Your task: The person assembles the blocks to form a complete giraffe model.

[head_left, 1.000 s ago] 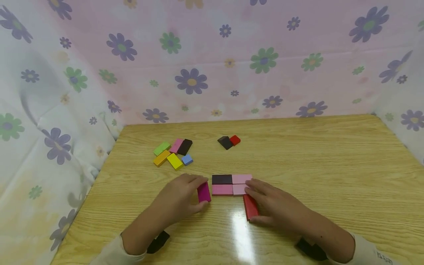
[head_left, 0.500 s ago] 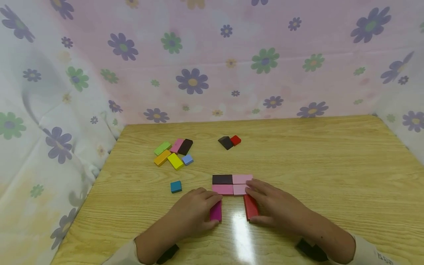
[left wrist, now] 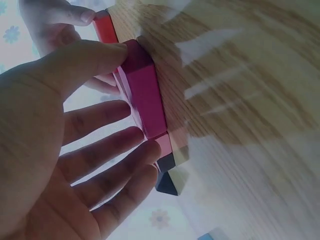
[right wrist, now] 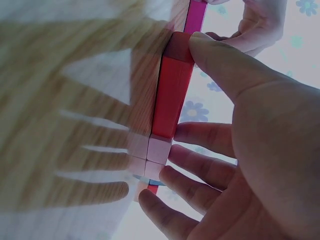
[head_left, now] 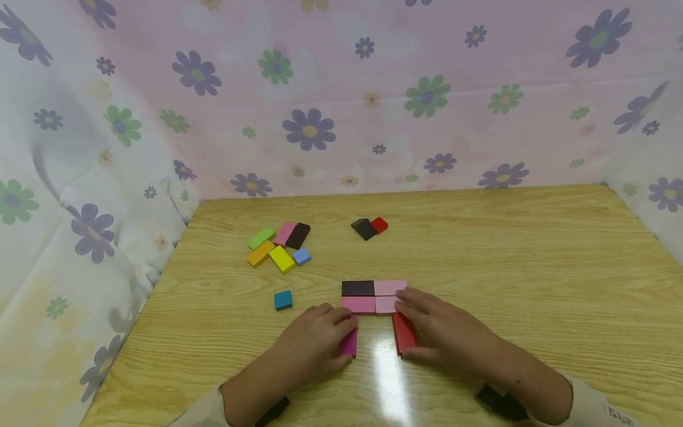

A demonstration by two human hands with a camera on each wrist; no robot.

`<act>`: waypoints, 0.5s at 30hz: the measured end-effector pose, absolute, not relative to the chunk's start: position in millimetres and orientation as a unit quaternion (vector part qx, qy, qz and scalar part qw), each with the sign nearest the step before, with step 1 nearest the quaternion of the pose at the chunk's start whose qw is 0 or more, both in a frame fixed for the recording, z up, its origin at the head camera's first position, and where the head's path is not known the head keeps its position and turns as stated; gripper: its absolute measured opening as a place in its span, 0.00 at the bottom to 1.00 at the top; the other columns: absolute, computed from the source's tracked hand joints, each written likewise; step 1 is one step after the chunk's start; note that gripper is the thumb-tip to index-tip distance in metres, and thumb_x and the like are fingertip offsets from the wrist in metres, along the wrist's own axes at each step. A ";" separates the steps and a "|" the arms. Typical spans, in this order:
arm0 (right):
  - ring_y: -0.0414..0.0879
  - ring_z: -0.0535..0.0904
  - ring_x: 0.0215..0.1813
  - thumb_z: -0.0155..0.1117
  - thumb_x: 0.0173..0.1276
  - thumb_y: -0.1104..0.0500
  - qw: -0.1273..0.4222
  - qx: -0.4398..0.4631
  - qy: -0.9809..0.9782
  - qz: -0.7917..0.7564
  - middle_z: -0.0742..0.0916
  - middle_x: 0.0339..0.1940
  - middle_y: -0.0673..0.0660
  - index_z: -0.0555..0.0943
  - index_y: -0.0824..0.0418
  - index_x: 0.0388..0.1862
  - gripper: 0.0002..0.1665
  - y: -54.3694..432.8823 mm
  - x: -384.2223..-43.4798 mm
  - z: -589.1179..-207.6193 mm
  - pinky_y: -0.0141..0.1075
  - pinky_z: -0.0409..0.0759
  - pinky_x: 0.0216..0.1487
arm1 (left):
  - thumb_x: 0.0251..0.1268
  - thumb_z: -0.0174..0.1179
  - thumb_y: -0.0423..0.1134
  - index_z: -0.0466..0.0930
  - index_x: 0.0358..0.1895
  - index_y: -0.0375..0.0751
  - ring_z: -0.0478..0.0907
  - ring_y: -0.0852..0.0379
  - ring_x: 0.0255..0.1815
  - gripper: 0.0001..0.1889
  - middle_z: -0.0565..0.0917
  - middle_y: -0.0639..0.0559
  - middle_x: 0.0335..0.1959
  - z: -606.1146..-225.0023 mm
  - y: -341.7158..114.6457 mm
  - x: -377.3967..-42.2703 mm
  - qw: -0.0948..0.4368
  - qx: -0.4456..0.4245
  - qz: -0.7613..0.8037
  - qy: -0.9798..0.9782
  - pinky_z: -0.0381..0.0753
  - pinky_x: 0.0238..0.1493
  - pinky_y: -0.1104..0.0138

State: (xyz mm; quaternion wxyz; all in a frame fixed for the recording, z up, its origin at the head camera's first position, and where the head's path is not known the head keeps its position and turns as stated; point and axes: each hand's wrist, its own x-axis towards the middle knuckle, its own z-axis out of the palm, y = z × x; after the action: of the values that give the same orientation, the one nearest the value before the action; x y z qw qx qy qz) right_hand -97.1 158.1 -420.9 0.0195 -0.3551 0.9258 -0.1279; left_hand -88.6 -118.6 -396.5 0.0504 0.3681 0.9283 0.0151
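Note:
My left hand (head_left: 315,344) holds a magenta block (left wrist: 146,97) by its ends, thumb at the near end and fingers toward the far one. Opposite it, my right hand (head_left: 448,332) holds a red block (right wrist: 172,97) the same way, its fingertips also at the pink blocks. Both held blocks lie lengthwise on the table, just below a two-row group. That group has a black block (head_left: 358,289) and a light pink block (head_left: 389,287) behind, a pink block (head_left: 358,305) and a pale pink block (head_left: 385,305) in front. Fingers partly cover the magenta block in the head view.
A teal block (head_left: 283,300) lies left of the group. Farther back are blocks in green (head_left: 261,238), orange (head_left: 261,254), yellow (head_left: 282,259), light blue (head_left: 302,257), pink (head_left: 285,234) and black (head_left: 298,236). A black triangular block (head_left: 364,229) touches a small red block (head_left: 379,225).
My left hand has brought the magenta block right and toward me, under the pink block's left end, uncovering the teal block. The right hand has stayed at the red block.

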 end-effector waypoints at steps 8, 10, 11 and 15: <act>0.57 0.70 0.74 0.68 0.63 0.35 0.018 -0.356 0.926 -0.127 0.74 0.73 0.60 0.74 0.61 0.70 0.45 158.2 -97.4 -421.1 0.51 0.77 0.65 | 0.62 0.67 0.55 0.83 0.59 0.49 0.80 0.55 0.52 0.25 0.82 0.51 0.55 -397.8 -120.4 -89.8 0.038 0.360 0.004 0.932 0.82 0.56 0.60; 0.57 0.71 0.74 0.67 0.63 0.34 0.014 -0.359 0.925 -0.126 0.74 0.73 0.61 0.74 0.62 0.70 0.45 158.7 -97.4 -421.2 0.51 0.77 0.65 | 0.62 0.67 0.55 0.83 0.59 0.49 0.80 0.55 0.51 0.25 0.82 0.51 0.53 -397.9 -120.5 -89.7 0.038 0.359 0.007 0.933 0.82 0.55 0.61; 0.57 0.71 0.73 0.67 0.64 0.34 0.012 -0.359 0.925 -0.125 0.74 0.73 0.61 0.74 0.62 0.70 0.45 158.8 -97.6 -421.2 0.51 0.77 0.65 | 0.62 0.67 0.55 0.83 0.59 0.49 0.80 0.55 0.51 0.25 0.83 0.51 0.52 -398.1 -120.5 -89.7 0.037 0.358 0.007 0.933 0.82 0.55 0.61; 0.57 0.70 0.74 0.62 0.66 0.32 0.016 -0.355 0.926 -0.128 0.74 0.73 0.59 0.75 0.61 0.70 0.44 158.4 -97.8 -421.0 0.51 0.77 0.66 | 0.62 0.67 0.56 0.84 0.59 0.49 0.80 0.56 0.50 0.25 0.83 0.52 0.51 -399.0 -120.5 -89.7 0.034 0.357 0.006 0.934 0.83 0.53 0.61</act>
State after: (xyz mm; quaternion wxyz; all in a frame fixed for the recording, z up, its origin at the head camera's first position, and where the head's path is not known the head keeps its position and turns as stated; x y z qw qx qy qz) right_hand -97.8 158.4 -421.0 0.0161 -0.3550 0.9260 -0.1276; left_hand -89.7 -120.5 -399.0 0.0338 0.3567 0.9336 0.0063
